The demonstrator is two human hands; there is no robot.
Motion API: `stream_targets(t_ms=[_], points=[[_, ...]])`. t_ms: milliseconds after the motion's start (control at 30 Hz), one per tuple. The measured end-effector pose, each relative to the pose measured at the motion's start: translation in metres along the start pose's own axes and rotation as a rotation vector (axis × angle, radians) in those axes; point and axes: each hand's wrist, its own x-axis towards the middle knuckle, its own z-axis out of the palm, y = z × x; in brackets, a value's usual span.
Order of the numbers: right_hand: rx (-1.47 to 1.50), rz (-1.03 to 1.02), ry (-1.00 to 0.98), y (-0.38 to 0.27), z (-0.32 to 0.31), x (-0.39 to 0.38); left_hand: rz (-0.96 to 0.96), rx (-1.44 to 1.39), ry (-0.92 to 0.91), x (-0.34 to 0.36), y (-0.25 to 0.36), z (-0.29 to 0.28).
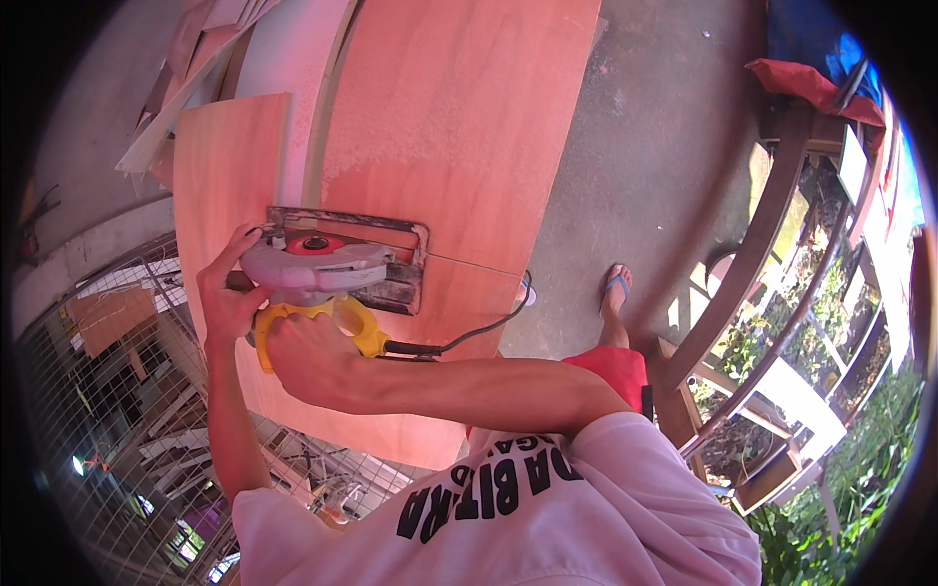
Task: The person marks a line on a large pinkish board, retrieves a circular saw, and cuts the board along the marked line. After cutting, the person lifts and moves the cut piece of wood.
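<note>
Bracing the saw (315, 269) from two sides, both hands are closed on it: the right hand (318, 359) wraps the yellow handle (362, 327) on the saw's near side, and the left hand (231, 298) has its grip around a dark knob at the saw's left end. The saw's body lies just beyond the right grip, its long axis running left to right, its dark base plate (399, 298) sitting on the reddish board (449, 146). A thin dark line (477, 266) leads from the saw's right end to the board's right edge; more wood lies left of the saw, nearer the left hand. Right of the saw, the cord (489, 327) curves toward that edge, where its course is lost. The blade is hidden, as is any trigger beneath the right fingers. Whether the wood beyond the saw joins underneath it cannot be told; its far end is cut off.
</note>
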Motion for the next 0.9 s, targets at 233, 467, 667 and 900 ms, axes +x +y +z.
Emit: stream_targets(t_ms=[233, 467, 667, 900], points=[[-0.067, -0.049, 0.060, -0.001, 0.001, -0.001, 0.030, -0.035, 0.054, -0.001, -0.004, 0.002], [-0.043, 0.009, 0.020, -0.004, 0.002, 0.007, 0.047, -0.036, 0.038, 0.003, -0.007, -0.003], [-0.027, 0.009, 0.008, -0.004, -0.001, 0.009, -0.025, -0.063, 0.049, 0.003, -0.006, -0.002], [-0.038, -0.010, 0.047, -0.004, 0.001, 0.008, 0.051, -0.048, 0.049, 0.003, -0.013, -0.005]])
